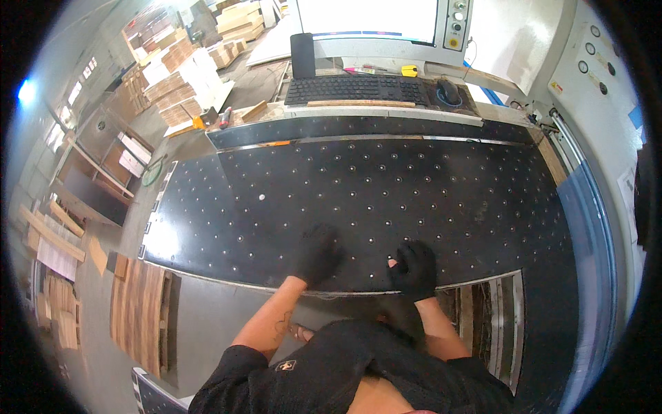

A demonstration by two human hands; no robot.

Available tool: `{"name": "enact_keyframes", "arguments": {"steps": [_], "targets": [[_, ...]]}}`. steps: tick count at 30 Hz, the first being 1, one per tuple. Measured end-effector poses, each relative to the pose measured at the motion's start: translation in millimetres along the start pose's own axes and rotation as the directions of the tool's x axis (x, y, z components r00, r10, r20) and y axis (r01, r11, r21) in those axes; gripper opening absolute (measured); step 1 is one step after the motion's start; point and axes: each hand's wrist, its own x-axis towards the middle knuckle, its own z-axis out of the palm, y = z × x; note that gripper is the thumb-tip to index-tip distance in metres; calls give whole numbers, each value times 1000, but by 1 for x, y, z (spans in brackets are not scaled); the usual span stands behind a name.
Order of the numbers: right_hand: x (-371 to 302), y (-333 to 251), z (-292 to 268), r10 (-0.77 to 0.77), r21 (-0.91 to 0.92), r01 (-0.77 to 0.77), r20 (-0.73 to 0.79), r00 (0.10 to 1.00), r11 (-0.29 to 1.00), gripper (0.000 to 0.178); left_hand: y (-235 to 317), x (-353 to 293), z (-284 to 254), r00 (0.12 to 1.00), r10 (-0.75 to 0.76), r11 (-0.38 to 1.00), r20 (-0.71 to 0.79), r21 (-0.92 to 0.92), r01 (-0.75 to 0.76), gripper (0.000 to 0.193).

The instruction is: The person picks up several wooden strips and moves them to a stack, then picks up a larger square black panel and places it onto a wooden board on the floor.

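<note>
Both hands wear black gloves and are over the near part of a black table dotted with small round metal studs. My left hand is just inside the near edge; its glove merges with the dark surface, so its fingers are hard to make out. My right hand is a short way to the right, beside the same edge. Its fingers are bent and the thumb, with a bare tip, stands apart from them. No object shows in either hand.
Behind the table are a keyboard, a mouse, a yellow tape measure and a bright monitor. A control panel adjoins it. A white machine housing rises at right. Stacked wooden boards stand left.
</note>
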Motion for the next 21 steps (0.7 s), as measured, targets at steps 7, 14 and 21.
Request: {"name": "enact_keyframes", "arguments": {"steps": [7,14,21], "targets": [[3,6,-14,-79,148,46,227,971,988,38,3,4,11,995,-67,991,-78,112,76,51],[4,2,-17,-124,91,104,239,963,990,37,-9,-1,28,980,20,987,-199,162,13,50],[2,2,-9,-2,71,-18,281,960,997,40,-16,-1,27,989,17,988,-149,156,6,50]]}}
